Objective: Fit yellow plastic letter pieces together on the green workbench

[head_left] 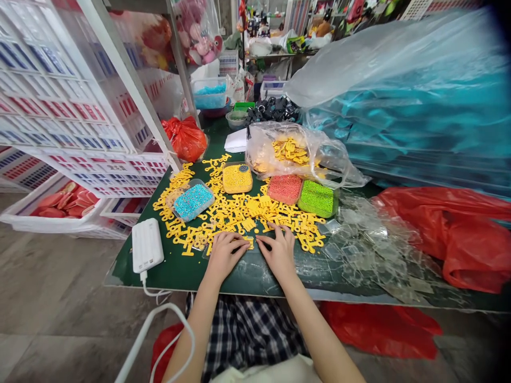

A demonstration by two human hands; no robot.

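Observation:
A small yellow plastic piece (pixel 249 243) lies on the green table between my two hands. My left hand (pixel 224 257) has its thumb and forefinger brought together at the piece's left side, touching it. Just to the right, my right hand (pixel 280 251) is pinched at thumb and forefinger, its other fingers stretched forward; anything between those tips is too small to make out. Many loose yellow plastic pieces (pixel 227 213) spread beyond both hands. Behind them stand tubs of small beads: blue (pixel 194 200), yellow (pixel 237 178), red (pixel 285 189) and green (pixel 317 198).
Clear flat plastic pieces (pixel 371 250) are heaped at the right, beside a red plastic bag (pixel 463 229). A white power bank (pixel 147 244) with a cable sits at left. An opened clear bag (pixel 295 151) of yellow pieces lies behind; stacked white crates (pixel 72 106) rise at left.

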